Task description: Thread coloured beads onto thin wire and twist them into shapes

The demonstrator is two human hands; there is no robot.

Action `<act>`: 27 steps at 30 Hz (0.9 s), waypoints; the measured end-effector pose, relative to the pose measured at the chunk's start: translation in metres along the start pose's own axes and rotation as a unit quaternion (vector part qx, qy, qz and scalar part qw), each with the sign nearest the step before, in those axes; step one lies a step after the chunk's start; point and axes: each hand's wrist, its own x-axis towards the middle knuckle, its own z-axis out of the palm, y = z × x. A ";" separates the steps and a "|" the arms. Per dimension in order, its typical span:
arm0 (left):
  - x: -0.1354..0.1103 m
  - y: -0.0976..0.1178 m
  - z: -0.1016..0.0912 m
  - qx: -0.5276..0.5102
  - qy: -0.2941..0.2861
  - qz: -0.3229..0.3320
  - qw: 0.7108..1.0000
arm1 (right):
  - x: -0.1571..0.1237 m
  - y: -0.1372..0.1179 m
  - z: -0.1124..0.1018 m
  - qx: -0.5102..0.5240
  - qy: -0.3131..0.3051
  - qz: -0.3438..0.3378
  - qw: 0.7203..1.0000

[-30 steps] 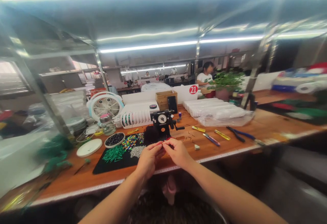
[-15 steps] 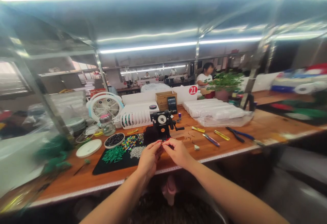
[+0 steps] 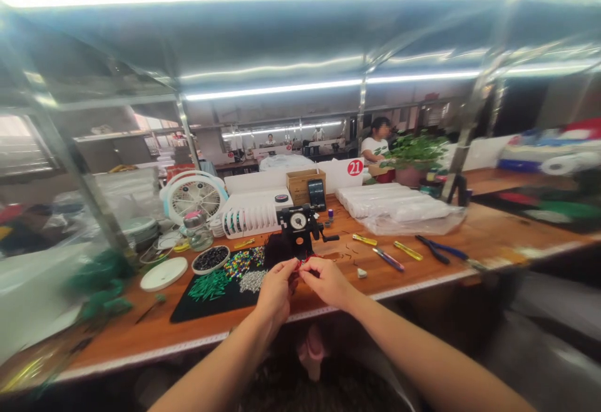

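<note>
My left hand (image 3: 278, 287) and my right hand (image 3: 326, 280) meet fingertip to fingertip above the table's front edge. Both pinch a small red, thread-like piece (image 3: 303, 263), mostly hidden by the fingers; its exact kind is too small to tell. Just beyond them stands a black hand-cranked device with a round dial (image 3: 298, 220). Left of my left hand, a black mat (image 3: 188, 312) bears a heap of silver beads (image 3: 252, 281), green tube-like pieces (image 3: 209, 285) and multicoloured beads (image 3: 238, 263). A bowl of black beads (image 3: 211, 258) sits at the mat's back corner.
Right of the device lie yellow-handled tools (image 3: 407, 250), a pen-like tool (image 3: 389, 259), pliers (image 3: 432, 249) and a small white piece (image 3: 361, 273). Behind are a fan (image 3: 196, 202), a cardboard box (image 3: 300, 188) and plastic-wrapped white packs (image 3: 399, 208). A co-worker (image 3: 375, 148) sits farther back.
My hands stay together with only slight finger movement. More of the red piece shows above the fingertips now.
</note>
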 end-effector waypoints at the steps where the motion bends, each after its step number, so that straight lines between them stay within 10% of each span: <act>1: 0.001 0.000 -0.001 0.015 0.001 0.009 1.000 | 0.000 0.000 -0.002 0.005 -0.008 0.008 1.000; 10: 0.008 0.015 -0.016 0.134 -0.045 0.019 0.990 | 0.002 0.003 -0.015 0.043 -0.036 0.064 0.996; 27: 0.002 0.015 -0.009 0.053 -0.168 -0.052 0.983 | 0.007 -0.003 -0.028 0.050 -0.128 0.063 0.989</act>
